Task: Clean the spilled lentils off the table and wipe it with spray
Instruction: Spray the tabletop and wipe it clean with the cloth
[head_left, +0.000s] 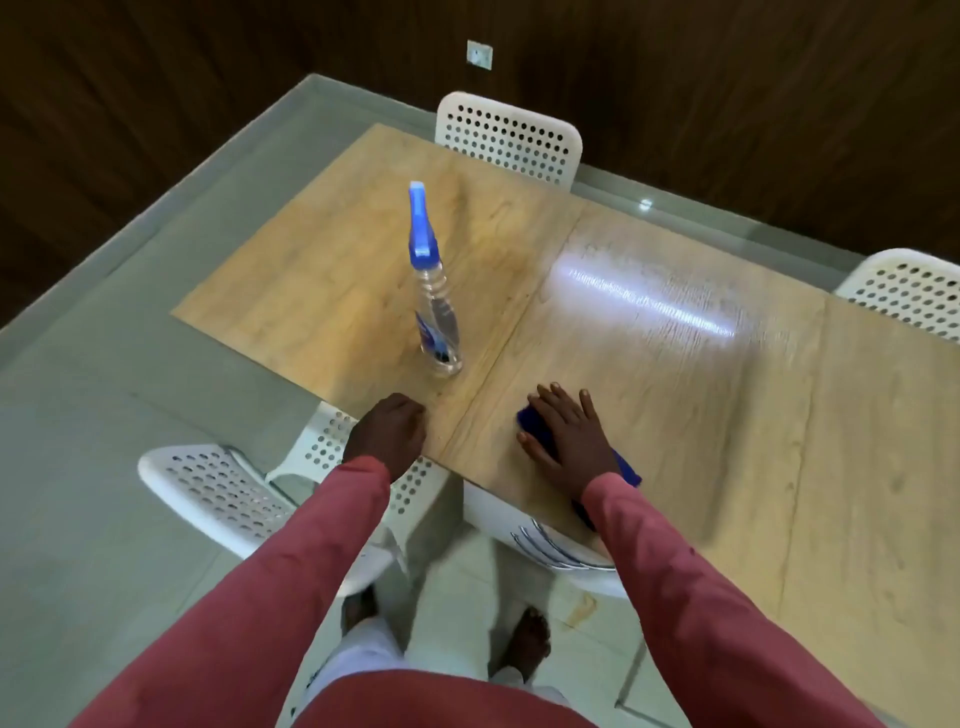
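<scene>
Cloth (535, 423) pressed under flat right hand (563, 436)

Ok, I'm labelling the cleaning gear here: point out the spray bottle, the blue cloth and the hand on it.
spray bottle (438, 317): head view, clear body.
blue cloth (535, 423): head view, corner showing beside the fingers.
right hand (569, 441): head view, back of the hand.

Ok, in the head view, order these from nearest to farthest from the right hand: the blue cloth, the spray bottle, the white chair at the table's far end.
1. Blue cloth: directly under the right hand, pressed to the table.
2. Spray bottle: upright, forward and to the left of it.
3. White chair: beyond the table's far end.
</scene>
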